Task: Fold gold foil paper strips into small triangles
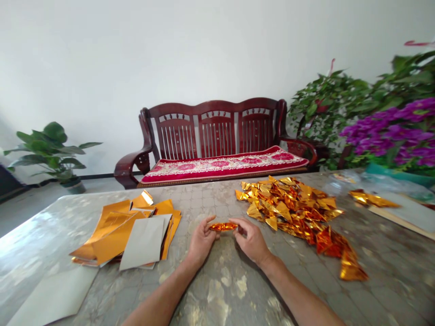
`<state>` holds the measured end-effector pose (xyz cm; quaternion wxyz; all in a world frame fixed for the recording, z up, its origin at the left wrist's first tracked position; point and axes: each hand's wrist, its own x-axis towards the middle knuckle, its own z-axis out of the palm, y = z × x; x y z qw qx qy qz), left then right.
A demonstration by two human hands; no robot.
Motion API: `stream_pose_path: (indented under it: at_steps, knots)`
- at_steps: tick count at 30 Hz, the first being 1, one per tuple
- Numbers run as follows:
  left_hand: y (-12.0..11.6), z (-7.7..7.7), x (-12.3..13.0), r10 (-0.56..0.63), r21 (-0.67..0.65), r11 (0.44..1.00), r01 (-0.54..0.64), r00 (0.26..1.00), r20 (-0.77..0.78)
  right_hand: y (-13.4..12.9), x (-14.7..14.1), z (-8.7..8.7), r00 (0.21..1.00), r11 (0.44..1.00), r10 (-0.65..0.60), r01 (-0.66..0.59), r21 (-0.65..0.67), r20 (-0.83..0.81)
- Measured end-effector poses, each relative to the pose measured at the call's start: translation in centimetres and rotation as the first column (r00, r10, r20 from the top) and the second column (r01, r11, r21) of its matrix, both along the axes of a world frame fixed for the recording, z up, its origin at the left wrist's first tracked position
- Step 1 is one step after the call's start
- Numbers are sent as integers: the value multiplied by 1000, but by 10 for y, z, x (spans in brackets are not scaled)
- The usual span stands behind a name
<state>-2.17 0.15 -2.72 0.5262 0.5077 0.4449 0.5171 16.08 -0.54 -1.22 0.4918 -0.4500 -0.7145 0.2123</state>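
Note:
A small folded piece of shiny orange-gold foil paper (223,227) is held level just above the table, stretched between both hands. My left hand (203,240) pinches its left end between thumb and fingers. At the right end, my right hand (250,238) grips the tip the same way. To the left lies a loose stack of gold foil sheets (112,228), with a pale grey-backed sheet (142,242) on top. A large heap of folded gold foil pieces (295,206) spreads over the table on the right.
The patterned table (210,294) fills the foreground. A pale sheet (54,294) lies at its left front. Boards (404,215) and clear plastic (390,185) are at the right. Beyond stand a wooden bench (217,131), a potted plant (50,151) and purple flowers (394,131).

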Motion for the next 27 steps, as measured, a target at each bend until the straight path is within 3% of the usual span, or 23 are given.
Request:
stream_pose_path:
  at_steps: [14, 19, 23, 27]
  knots:
    - [1, 0, 1, 61, -65, 996, -55, 993, 101, 4, 2, -11, 998, 994, -57, 58, -93, 15]
    - [1, -3, -3, 79, -51, 995, -82, 995, -58, 3, 2, -11, 999, 992, -35, 34, -119, 1]
    - [2, -9, -9, 163, 118, 983, -137, 957, -242, 2, 2, -10, 999, 994, 36, -38, -104, -15]
    - [2, -11, -13, 223, 241, 960, -145, 915, -337, 1, 3, -10, 995, 996, 61, -56, -72, 74]
